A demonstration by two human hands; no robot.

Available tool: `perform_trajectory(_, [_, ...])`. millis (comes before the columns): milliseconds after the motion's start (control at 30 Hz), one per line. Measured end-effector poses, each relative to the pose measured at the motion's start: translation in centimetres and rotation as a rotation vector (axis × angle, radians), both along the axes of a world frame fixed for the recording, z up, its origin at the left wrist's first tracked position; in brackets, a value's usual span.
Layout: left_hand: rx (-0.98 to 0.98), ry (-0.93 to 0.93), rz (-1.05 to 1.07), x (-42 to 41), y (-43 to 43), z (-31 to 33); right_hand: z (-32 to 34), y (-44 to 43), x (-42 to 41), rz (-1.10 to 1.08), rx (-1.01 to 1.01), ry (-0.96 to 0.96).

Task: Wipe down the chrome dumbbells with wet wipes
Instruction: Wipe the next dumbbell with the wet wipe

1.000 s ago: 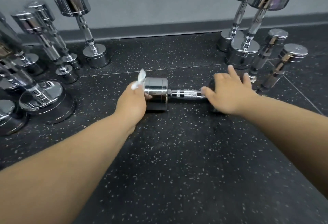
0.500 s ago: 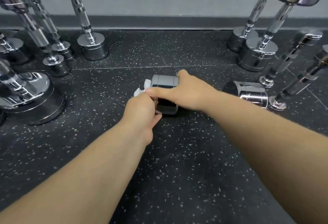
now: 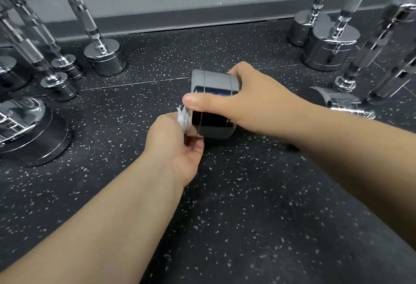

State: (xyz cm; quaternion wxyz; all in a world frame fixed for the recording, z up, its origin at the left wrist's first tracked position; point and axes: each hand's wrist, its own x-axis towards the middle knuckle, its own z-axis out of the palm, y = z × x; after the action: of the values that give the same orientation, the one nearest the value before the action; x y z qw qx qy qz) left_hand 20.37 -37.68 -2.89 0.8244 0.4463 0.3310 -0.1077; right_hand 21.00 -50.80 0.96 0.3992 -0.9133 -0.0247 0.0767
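R hand (image 3: 254,105) has shifted onto our chrome dumbbell (image 3: 213,85), gripping its L head; L hand (image 3: 173,148) pinches wet wipe (image 3: 182,117) there, axis L-R

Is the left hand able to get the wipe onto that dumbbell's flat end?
Likely yes: the left hand holds the wipe right at the end of the dumbbell; the right hand grips only its round side.

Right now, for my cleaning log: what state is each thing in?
Lying dumbbell: on its side on the floor.
Right hand: grips one head.
Wet wipe: crumpled, against that head's end face.
Left hand: holds the wipe.
Dumbbell at left: standing on end.
Dumbbell at right: standing on end.
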Motion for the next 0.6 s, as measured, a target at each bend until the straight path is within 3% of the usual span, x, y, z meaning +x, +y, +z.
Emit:
perform_trajectory(167, [-0.350,-0.271,-0.185,-0.3,-1.9,1.5,1.0,-1.4,-1.5,-0.117,0.216,-0.090])
perform_trajectory(433, [-0.423,-0.366,-0.133,-2.6,-3.3,2.1,1.1,-1.5,-2.2,-0.197,0.303,-0.163])
perform_trajectory(600, [-0.368,-0.314,0.037,-3.0,-2.2,3.8,3.1,-0.4,-2.4,-0.207,0.454,-0.073])
